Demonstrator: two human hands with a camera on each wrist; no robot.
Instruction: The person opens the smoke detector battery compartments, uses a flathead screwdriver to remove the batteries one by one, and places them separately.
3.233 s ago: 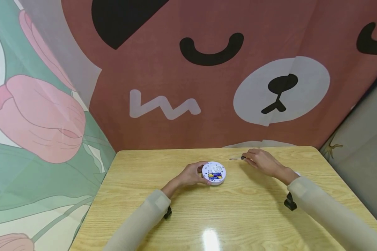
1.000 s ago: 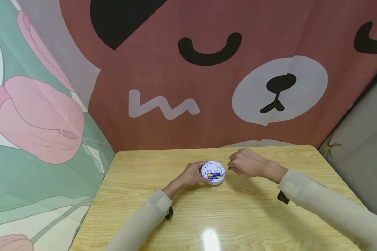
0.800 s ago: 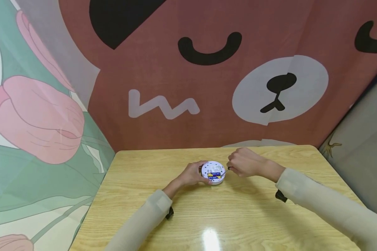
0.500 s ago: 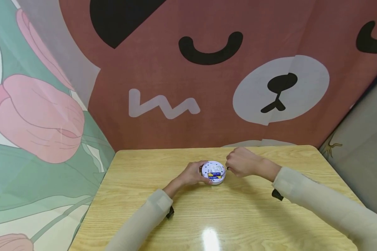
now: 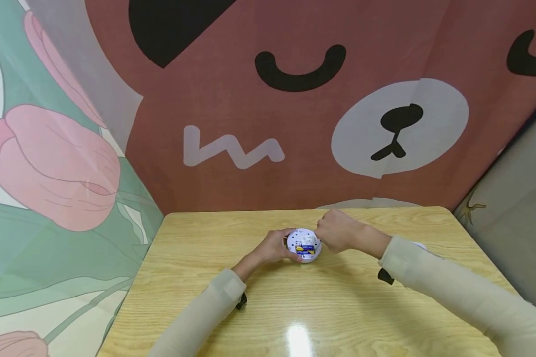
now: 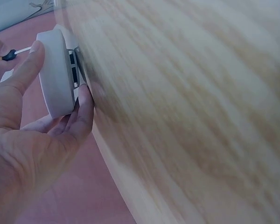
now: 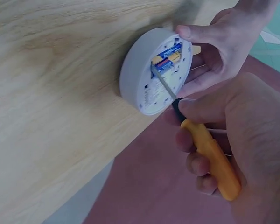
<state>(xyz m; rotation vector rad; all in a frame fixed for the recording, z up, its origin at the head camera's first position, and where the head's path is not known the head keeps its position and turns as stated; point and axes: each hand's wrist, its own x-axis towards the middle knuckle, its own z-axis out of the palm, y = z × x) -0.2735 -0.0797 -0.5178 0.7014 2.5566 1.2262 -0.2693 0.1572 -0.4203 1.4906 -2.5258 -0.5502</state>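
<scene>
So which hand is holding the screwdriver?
The right hand: its fingers curl round the orange-handled screwdriver, while the left hand grips the round white device.

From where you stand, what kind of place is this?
Perhaps an indoor work corner: there's a table, a big cartoon face on the wall behind it, and a screwdriver in use.
</scene>
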